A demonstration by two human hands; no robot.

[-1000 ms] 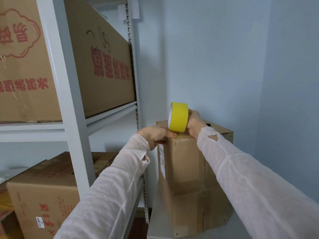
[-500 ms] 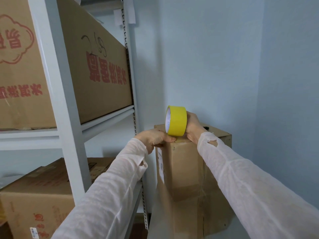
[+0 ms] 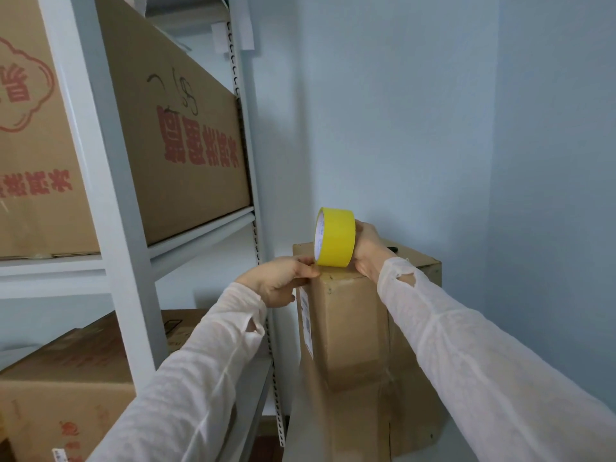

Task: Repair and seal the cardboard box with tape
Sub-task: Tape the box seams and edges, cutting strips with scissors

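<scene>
Head view: tall brown cardboard box (image 3: 353, 328) beside white metal shelving (image 3: 130, 261).
Tape: light, rigid yellow tape roll (image 3: 334, 237) upright on box top; hold its rim.
Right hand (image 3: 366, 250): clasps roll.
Left hand (image 3: 281, 278): pinches tape's end at box's top edge.

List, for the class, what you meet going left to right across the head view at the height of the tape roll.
White shelf upright → left hand → yellow tape roll → right hand → blue wall.
</scene>
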